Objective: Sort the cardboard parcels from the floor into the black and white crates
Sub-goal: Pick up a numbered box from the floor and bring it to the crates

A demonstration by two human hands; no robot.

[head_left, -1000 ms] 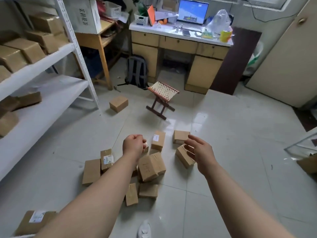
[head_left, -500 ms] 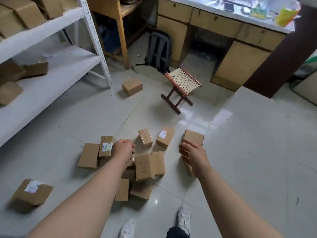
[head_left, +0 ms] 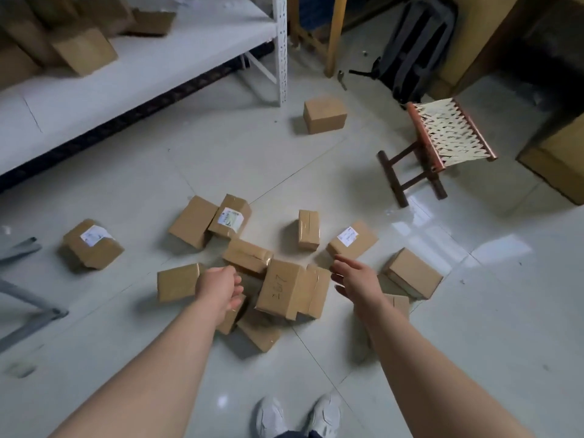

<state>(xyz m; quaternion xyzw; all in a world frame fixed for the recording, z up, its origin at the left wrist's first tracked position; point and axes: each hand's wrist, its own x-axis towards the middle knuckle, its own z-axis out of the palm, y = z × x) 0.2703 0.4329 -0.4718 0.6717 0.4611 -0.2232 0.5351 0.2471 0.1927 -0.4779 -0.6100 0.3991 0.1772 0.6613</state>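
Your left grip (head_left: 219, 287) is hanging loosely curled over the pile, fingers bent inward but closing on nothing. Your right grip (head_left: 357, 275) is hovering with the fingers spread and the palm turned toward the left one, also holding nothing. Both are empty above the floor (head_left: 442, 327).

Between the two grips a tall parcel marked with handwriting (head_left: 281, 289) is standing up out of the heap of cardboard parcels (head_left: 252, 279), just beside each grip; whether either is touching it you cannot tell. Just left of your left grip a plain parcel (head_left: 177, 281) is lying flat. Beyond your right grip a labelled parcel (head_left: 352, 240) is sitting near your fingertips, and to the right of that grip another parcel (head_left: 412, 273) is lying tilted against its neighbours. Farther beyond, a narrow taped parcel (head_left: 308, 229) is standing apart.

Well left of the left grip, a lone labelled parcel (head_left: 91, 243) is resting by itself. Far ahead, a single parcel (head_left: 325, 113) is sitting near a folding stool (head_left: 442, 143) and a white shelf (head_left: 142, 67) carrying more boxes. Your white shoes (head_left: 297, 415) are showing below.
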